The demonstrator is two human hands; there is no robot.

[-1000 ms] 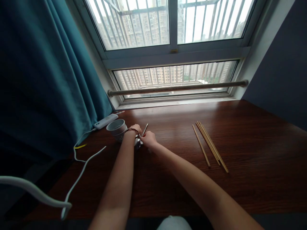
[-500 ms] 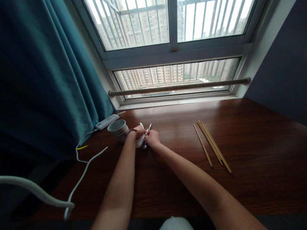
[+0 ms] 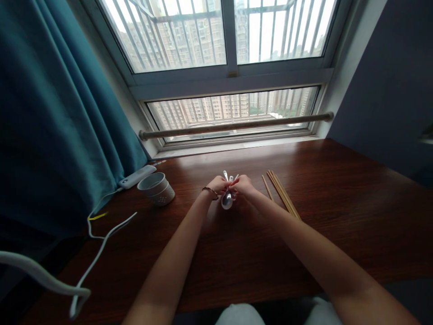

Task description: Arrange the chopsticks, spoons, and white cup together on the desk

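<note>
The spoons (image 3: 227, 201) are held together above the dark wooden table (image 3: 355, 203), between its left and right edges and closer to the far edge than to the near one. Three handle ends stick out beyond the fingers and one bowl shows clearly, facing the near edge; a second bowl is partly hidden, so the exact count cannot be told. The left hand (image 3: 218, 184) and right hand (image 3: 242, 185) meet there, both forearms stretched forward and converging, the fingers of each curled closed around the handles. One bracelet (image 3: 210, 192) circles the left wrist.

Toward the right edge lie one chopstick (image 3: 267, 186) on its own and a bundle of chopsticks (image 3: 283, 194), too tight to count, the right forearm covering their near ends. Toward the left edge stands one grey cup (image 3: 157, 192); near the far left corner lies one white device (image 3: 138, 176).
</note>
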